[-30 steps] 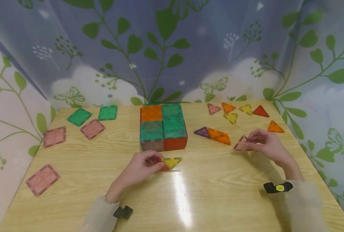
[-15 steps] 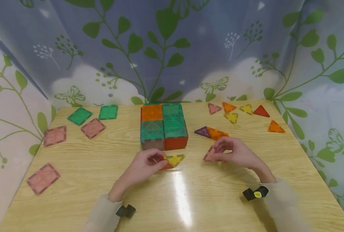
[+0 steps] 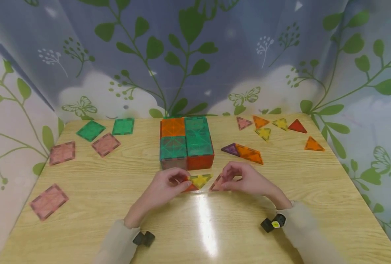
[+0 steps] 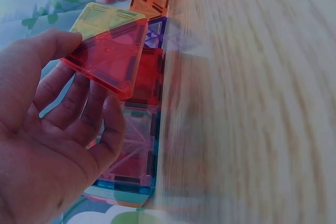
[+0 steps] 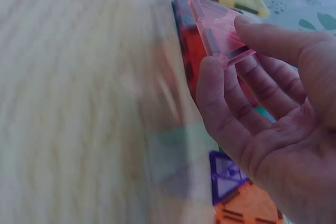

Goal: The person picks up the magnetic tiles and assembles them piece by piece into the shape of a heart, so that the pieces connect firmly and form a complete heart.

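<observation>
My left hand (image 3: pixel 165 186) pinches a red triangular magnetic tile (image 4: pixel 112 56) that is joined along one edge to a yellow triangular tile (image 3: pixel 200 180). Between thumb and fingers of my right hand (image 3: pixel 244 179) is a pink triangular tile (image 3: pixel 217 183), tilted upright. A small gap separates the pink tile from the yellow one in the head view. Just behind both hands stands a block of magnetic tiles (image 3: pixel 200 161), with green and orange squares on top and red and greyish-pink walls in front.
Joined purple and orange triangles (image 3: pixel 249 153) lie right of the block. Several loose triangles, among them a red triangle (image 3: pixel 297 126), are at the back right. Pink squares (image 3: pixel 49 201) and green squares (image 3: pixel 123 127) lie on the left. A patterned curtain (image 3: pixel 228 44) hangs behind the table.
My right hand has carried the pink triangle leftward from the right side of the table, close to the yellow tile. My left hand has shifted only slightly, still holding the red and yellow pair.
</observation>
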Motion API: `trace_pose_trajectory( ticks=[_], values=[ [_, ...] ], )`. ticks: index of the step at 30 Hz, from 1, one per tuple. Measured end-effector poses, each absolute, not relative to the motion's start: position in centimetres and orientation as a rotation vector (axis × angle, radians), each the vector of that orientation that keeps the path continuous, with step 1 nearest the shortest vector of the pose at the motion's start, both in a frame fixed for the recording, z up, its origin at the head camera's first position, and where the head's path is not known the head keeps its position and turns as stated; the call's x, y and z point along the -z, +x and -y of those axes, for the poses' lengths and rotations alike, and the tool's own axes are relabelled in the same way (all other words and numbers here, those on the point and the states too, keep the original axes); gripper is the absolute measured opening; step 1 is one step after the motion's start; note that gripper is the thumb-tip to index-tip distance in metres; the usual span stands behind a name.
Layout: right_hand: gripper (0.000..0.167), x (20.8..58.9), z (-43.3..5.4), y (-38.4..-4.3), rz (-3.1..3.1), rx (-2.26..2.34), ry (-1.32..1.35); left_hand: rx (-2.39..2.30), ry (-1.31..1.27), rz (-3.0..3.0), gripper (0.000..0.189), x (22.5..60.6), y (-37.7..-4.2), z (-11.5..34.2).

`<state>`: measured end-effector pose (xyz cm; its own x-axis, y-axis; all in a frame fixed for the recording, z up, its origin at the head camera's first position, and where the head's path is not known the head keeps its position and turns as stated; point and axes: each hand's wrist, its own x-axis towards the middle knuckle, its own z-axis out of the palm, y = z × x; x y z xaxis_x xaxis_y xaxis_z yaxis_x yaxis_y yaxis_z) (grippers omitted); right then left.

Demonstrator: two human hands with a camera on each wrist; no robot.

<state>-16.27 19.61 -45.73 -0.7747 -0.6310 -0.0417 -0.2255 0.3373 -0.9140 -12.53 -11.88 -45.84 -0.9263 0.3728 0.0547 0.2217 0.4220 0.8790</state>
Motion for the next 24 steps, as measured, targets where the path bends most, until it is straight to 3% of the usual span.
trace_pose_trajectory(
  ticks=[24],
  values=[
    [0.015,46.3,-16.0,-15.1,-2.239,1.376,-0.772,-1.372,0.718,-2.509,0.014,45.6,-12.9,11.2]
  ],
)
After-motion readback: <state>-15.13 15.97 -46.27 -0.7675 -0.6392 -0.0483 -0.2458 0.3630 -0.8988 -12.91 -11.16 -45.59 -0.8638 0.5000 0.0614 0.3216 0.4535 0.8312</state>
